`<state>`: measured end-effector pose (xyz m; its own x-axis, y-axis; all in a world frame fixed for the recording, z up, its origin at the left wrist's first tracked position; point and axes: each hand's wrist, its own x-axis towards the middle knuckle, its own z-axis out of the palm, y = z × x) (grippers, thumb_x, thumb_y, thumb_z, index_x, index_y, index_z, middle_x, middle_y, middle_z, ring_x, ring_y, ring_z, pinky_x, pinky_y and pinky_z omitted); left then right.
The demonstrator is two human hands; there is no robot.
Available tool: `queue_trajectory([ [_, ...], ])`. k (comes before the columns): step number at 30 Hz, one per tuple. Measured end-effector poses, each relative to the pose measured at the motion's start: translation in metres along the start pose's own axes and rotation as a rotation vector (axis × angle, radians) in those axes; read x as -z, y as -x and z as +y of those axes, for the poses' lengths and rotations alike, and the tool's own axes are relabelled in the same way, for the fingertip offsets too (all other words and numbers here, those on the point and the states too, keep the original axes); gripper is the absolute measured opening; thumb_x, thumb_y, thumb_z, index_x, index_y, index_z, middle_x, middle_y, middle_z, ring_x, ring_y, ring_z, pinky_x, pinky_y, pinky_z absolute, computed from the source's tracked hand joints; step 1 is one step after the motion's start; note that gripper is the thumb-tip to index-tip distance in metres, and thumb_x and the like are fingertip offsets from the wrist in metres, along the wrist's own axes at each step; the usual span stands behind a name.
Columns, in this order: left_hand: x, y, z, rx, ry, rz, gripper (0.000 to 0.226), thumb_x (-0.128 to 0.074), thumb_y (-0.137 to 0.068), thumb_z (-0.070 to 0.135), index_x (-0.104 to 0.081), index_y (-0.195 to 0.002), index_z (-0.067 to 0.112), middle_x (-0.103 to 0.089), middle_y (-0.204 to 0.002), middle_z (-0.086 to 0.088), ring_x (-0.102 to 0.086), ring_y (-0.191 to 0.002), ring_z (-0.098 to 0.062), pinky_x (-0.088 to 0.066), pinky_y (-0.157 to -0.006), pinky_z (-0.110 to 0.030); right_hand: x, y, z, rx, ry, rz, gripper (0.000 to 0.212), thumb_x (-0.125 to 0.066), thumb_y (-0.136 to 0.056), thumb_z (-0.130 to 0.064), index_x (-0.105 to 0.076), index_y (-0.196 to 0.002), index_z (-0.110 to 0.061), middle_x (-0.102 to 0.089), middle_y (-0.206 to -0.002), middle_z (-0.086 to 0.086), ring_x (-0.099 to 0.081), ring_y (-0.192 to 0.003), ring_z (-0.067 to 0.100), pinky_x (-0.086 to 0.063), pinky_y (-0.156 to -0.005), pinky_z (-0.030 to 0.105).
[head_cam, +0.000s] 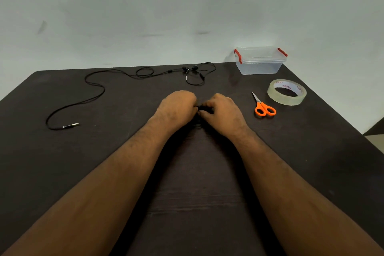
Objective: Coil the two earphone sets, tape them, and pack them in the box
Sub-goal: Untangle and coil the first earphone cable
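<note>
1. Black cable shows as a small dark bundle (204, 108) at the centre of the frame, pinched between both hands just above the dark table (83, 172); most of it is hidden by the fingers, so its coiling cannot be judged.
2. Left hand (176, 108) has its fingers curled in, gripping the bundle's left end.
3. Right hand (223, 111) likewise curls its fingers round the bundle's right end; the 2 hands nearly touch.
4. Loose earphone set (99, 89), also black, lies uncoiled across the upper left of the table: its silver-tipped plug (71, 125) sits at the left, the thin cord winds up and right through a small loop, and the 2 earbuds (190, 68) rest near the upper centre.
5. Clear plastic box (259, 62) with red clips stands at the upper right, lid on.
6. Roll of clear tape (286, 92) lies flat below the box, with orange-handled scissors (262, 106) just to its left, blades closed.
</note>
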<state>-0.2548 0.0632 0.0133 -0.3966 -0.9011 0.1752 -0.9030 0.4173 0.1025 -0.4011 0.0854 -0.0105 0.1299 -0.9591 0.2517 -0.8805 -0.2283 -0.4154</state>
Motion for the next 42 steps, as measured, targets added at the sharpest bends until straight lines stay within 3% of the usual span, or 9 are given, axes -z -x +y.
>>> queue_trajectory([
  [5,-0.003,0.005,-0.004,-0.01,0.074,0.027,0.023,-0.053,-0.093,0.022,-0.07,-0.089,0.007,-0.065,-0.09,-0.01,-0.06,-0.085,-0.028,-0.047,-0.068,-0.036,-0.003,-0.001,-0.002,-0.052,-0.007,0.034,0.017,-0.062,-0.084,-0.039,-0.064,-0.087,-0.023,-0.055,-0.095,-0.004,-0.053,-0.099,0.023,-0.047,-0.083,0.041],
  [13,-0.004,0.01,-0.016,-0.083,0.239,-0.069,0.034,-0.057,-0.094,0.03,-0.061,-0.126,0.021,-0.061,-0.109,-0.008,-0.056,-0.105,-0.025,-0.046,-0.09,-0.043,-0.009,-0.001,-0.006,-0.002,0.059,0.07,0.009,-0.051,-0.094,-0.028,-0.052,-0.098,-0.02,-0.063,-0.099,0.002,-0.055,-0.095,0.026,-0.043,-0.079,0.041],
  [19,-0.009,0.014,-0.013,-0.046,0.441,0.165,0.021,-0.058,-0.092,0.017,-0.072,-0.109,0.019,-0.064,-0.089,-0.006,-0.059,-0.087,-0.02,-0.049,-0.079,-0.033,-0.002,0.002,-0.006,0.017,-0.507,0.159,0.007,-0.064,-0.087,-0.009,-0.063,-0.092,-0.013,-0.06,-0.076,-0.01,-0.058,-0.07,0.005,-0.051,-0.071,0.03],
  [22,-0.009,0.019,-0.01,-0.035,0.689,0.238,0.018,-0.063,-0.09,0.012,-0.074,-0.102,0.02,-0.068,-0.088,0.002,-0.062,-0.084,-0.009,-0.044,-0.073,-0.013,0.006,0.005,-0.006,-0.066,-1.022,0.131,0.015,-0.066,-0.083,0.004,-0.064,-0.094,-0.007,-0.065,-0.079,0.011,-0.066,-0.071,0.017,-0.054,-0.076,0.032],
  [26,-0.005,0.022,-0.009,-0.024,0.97,0.207,0.013,-0.06,-0.091,0.006,-0.072,-0.096,0.01,-0.073,-0.087,-0.001,-0.066,-0.082,-0.006,-0.05,-0.076,-0.019,0.013,0.008,-0.01,-0.109,-1.481,0.024,0.017,-0.064,-0.082,0.008,-0.063,-0.094,-0.004,-0.065,-0.074,0.014,-0.063,-0.066,0.02,-0.055,-0.072,0.03],
  [33,0.002,0.029,-0.015,0.01,1.433,0.148,0.03,-0.064,-0.085,-0.005,-0.064,-0.115,-0.005,-0.068,-0.105,-0.023,-0.064,-0.097,-0.026,-0.05,-0.093,-0.037,0.019,0.004,-0.002,-0.132,-1.55,-0.125,0.016,-0.07,-0.074,-0.013,-0.069,-0.089,-0.018,-0.066,-0.07,0.002,-0.052,-0.054,0.006,-0.029,-0.043,0.016],
  [36,0.009,0.029,-0.017,-0.028,1.374,0.187,0.031,-0.067,-0.081,-0.007,-0.067,-0.111,0.002,-0.072,-0.098,-0.011,-0.067,-0.095,-0.019,-0.053,-0.09,-0.032,0.021,0.003,0.003,-0.057,-1.439,-0.135,0.017,-0.071,-0.074,-0.013,-0.071,-0.091,-0.019,-0.07,-0.072,0.003,-0.056,-0.057,0.007,-0.032,-0.044,0.016],
  [39,0.013,0.027,-0.019,-0.232,0.79,0.378,0.024,-0.07,-0.081,-0.001,-0.073,-0.103,0.008,-0.072,-0.092,-0.004,-0.064,-0.09,-0.015,-0.047,-0.084,-0.024,0.027,0.003,0.002,0.082,-1.165,-0.027,0.021,-0.074,-0.075,-0.001,-0.071,-0.09,-0.015,-0.071,-0.074,-0.002,-0.063,-0.068,0.008,-0.048,-0.061,0.016],
  [42,0.01,0.026,-0.021,-0.466,0.347,0.546,0.019,-0.064,-0.08,-0.005,-0.072,-0.095,0.005,-0.07,-0.09,-0.006,-0.056,-0.087,-0.02,-0.04,-0.089,-0.03,0.035,0.011,0.003,0.266,-0.631,0.128,0.021,-0.076,-0.076,-0.003,-0.073,-0.092,-0.017,-0.071,-0.084,-0.009,-0.066,-0.083,0.008,-0.05,-0.081,0.026],
])
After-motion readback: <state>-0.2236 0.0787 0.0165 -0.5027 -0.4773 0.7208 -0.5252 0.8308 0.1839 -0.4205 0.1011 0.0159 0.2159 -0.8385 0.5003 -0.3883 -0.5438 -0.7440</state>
